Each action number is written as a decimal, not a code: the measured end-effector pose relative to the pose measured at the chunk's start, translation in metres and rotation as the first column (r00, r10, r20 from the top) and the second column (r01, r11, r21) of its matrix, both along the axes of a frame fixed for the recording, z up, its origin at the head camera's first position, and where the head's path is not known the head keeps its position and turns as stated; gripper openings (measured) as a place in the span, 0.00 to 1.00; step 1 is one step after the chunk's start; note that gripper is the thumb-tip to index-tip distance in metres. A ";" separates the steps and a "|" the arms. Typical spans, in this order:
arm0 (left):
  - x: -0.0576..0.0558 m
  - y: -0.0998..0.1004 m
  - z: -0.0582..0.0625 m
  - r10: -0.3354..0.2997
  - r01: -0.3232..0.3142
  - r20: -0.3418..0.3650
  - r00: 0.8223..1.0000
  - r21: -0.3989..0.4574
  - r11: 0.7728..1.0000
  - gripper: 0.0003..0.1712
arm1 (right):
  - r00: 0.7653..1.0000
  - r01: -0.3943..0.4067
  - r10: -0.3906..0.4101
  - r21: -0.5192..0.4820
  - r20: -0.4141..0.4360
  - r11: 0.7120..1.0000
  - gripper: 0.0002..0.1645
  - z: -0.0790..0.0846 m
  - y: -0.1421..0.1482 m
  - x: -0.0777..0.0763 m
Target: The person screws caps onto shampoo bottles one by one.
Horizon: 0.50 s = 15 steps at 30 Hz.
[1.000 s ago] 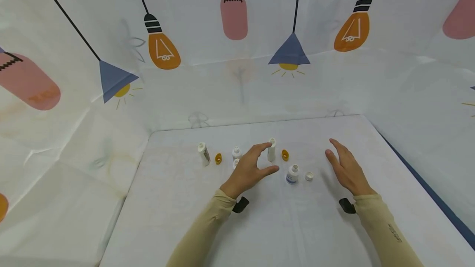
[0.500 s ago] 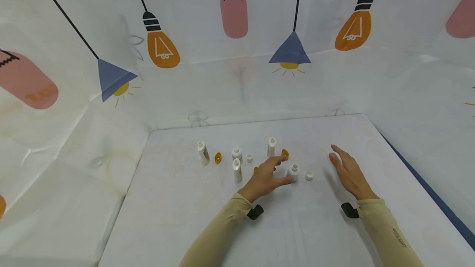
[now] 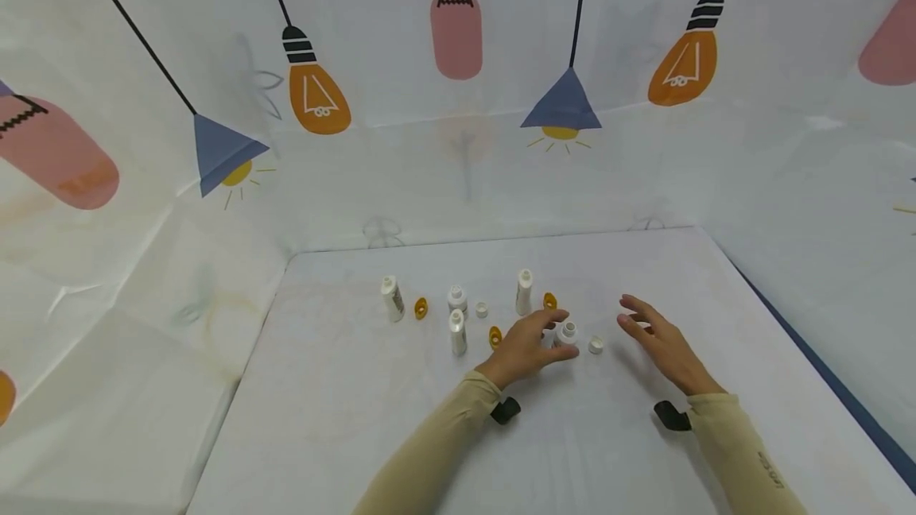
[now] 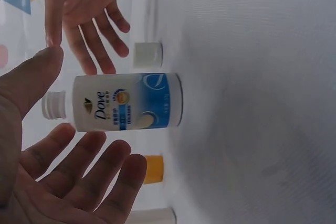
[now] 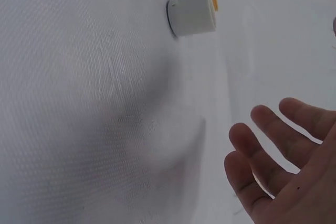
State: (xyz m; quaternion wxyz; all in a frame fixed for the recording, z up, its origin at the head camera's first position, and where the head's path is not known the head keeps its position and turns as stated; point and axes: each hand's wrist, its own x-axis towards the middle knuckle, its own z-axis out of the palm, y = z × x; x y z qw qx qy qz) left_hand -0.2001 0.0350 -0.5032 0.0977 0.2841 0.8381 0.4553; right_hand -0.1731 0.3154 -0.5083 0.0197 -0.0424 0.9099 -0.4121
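Note:
A small white Dove bottle (image 4: 126, 102) with a blue lower label stands uncapped on the table. My left hand (image 3: 528, 346) reaches around it, thumb on the near side and fingers on the far side. In the left wrist view gaps show between the thumb and the bottle; whether a fingertip touches it I cannot tell. A white screw cap (image 3: 595, 345) lies just right of the bottle, its side plain in the right wrist view. Beyond that cap, my right hand (image 3: 664, 346) hovers over the table with loosely bent fingers and nothing in them.
Behind my left hand stand a slim white bottle (image 3: 524, 292), a yellow cap (image 3: 549, 301) and another yellow cap (image 3: 495, 337). Farther left are more white bottles (image 3: 458, 332), a white cap (image 3: 482, 310) and a yellow cap (image 3: 421, 308). A lamp-patterned sheet (image 3: 458, 157) walls the table.
My left hand has moved right and toward me, from near the slim bottle to around the Dove bottle. My right hand has come slightly lower and left, its fingers bending more.

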 end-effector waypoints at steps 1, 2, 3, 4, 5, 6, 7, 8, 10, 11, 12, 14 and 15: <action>0.000 0.001 -0.002 0.001 -0.001 0.007 1.000 0.002 1.000 0.38 | 1.000 -0.007 0.007 0.010 0.009 1.000 0.39 0.000 -0.001 0.000; -0.001 0.002 -0.003 0.001 -0.001 0.011 1.000 0.005 1.000 0.37 | 1.000 -0.018 0.017 0.021 0.013 1.000 0.39 -0.001 -0.001 0.000; -0.001 0.003 -0.006 0.002 -0.002 0.014 1.000 0.011 1.000 0.37 | 1.000 -0.030 0.030 0.035 0.010 0.999 0.40 -0.001 -0.002 0.000; -0.001 0.004 -0.007 0.002 -0.003 0.019 1.000 0.017 1.000 0.36 | 0.999 -0.042 0.042 0.050 0.005 0.998 0.40 -0.001 -0.003 0.000; -0.002 0.005 -0.009 0.003 -0.004 0.017 1.000 0.023 1.000 0.36 | 0.998 -0.056 0.056 0.063 -0.002 0.996 0.41 -0.002 -0.004 0.000; -0.002 0.005 -0.010 0.003 -0.003 0.012 1.000 0.023 1.000 0.35 | 0.997 -0.069 0.070 0.071 -0.015 0.995 0.41 -0.003 -0.005 -0.001; -0.002 0.006 -0.011 0.006 -0.006 0.005 1.000 0.019 1.000 0.34 | 0.996 -0.086 0.088 0.077 -0.027 0.993 0.41 -0.004 -0.006 -0.001; -0.003 0.007 -0.012 0.008 -0.008 -0.004 1.000 0.018 1.000 0.33 | 0.994 -0.099 0.102 0.085 -0.037 0.991 0.42 -0.005 -0.008 -0.002; -0.003 0.008 -0.012 0.014 -0.014 -0.010 1.000 0.012 1.000 0.31 | 0.990 -0.126 0.131 0.093 -0.046 0.988 0.42 -0.006 -0.009 -0.003; -0.003 0.008 -0.012 0.015 -0.015 -0.017 1.000 0.008 1.000 0.30 | 0.989 -0.138 0.143 0.097 -0.046 0.986 0.43 -0.007 -0.010 -0.004; -0.004 0.009 -0.012 0.016 -0.016 -0.018 1.000 0.003 1.000 0.29 | 0.987 -0.147 0.152 0.098 -0.048 0.984 0.43 -0.008 -0.011 -0.004; -0.004 0.009 -0.013 0.015 -0.014 -0.014 1.000 0.002 1.000 0.28 | 0.985 -0.158 0.164 0.108 -0.048 0.981 0.44 -0.009 -0.011 -0.005; -0.004 0.010 -0.013 0.014 -0.014 -0.012 1.000 0.001 1.000 0.27 | 0.984 -0.164 0.170 0.112 -0.049 0.980 0.44 -0.010 -0.011 -0.005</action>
